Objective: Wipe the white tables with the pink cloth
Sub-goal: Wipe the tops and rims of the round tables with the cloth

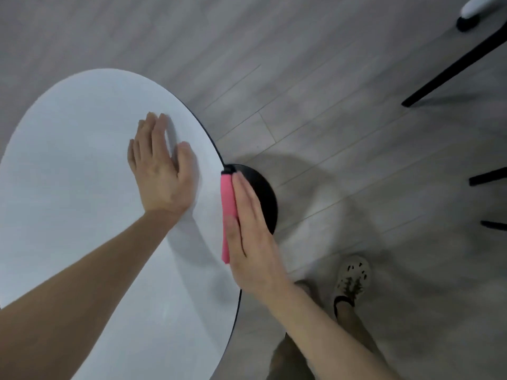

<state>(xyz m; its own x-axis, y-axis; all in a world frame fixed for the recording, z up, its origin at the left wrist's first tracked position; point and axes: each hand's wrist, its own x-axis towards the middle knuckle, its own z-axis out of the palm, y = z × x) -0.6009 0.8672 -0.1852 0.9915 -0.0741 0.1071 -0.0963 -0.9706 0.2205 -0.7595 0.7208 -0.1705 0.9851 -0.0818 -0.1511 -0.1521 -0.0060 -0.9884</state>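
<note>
- Grey wood-plank floor [329,127] under a round white surface [82,165] with a thin dark rim.
- Folded pink cloth [227,198] sits at the surface's right edge, its long axis running along the rim, toward and away from the person.
- Right hand [252,242]: fingers straight and together, pressing the cloth sideways against the rim; thumb lies along the cloth's near end.
- Left hand [162,171]: flat on the top, fingers straight and barely parted, just left of the cloth and not touching it; probably steadying the surface.
- Judgement: edge-wiping; the next stroke should follow the rim's curve.
- Round black base [264,193] shows below the rim, behind the right fingers.
- Black chair legs [452,64] stand well apart at right; pale shoe [352,278] nearer. Nothing blocks the rim.
</note>
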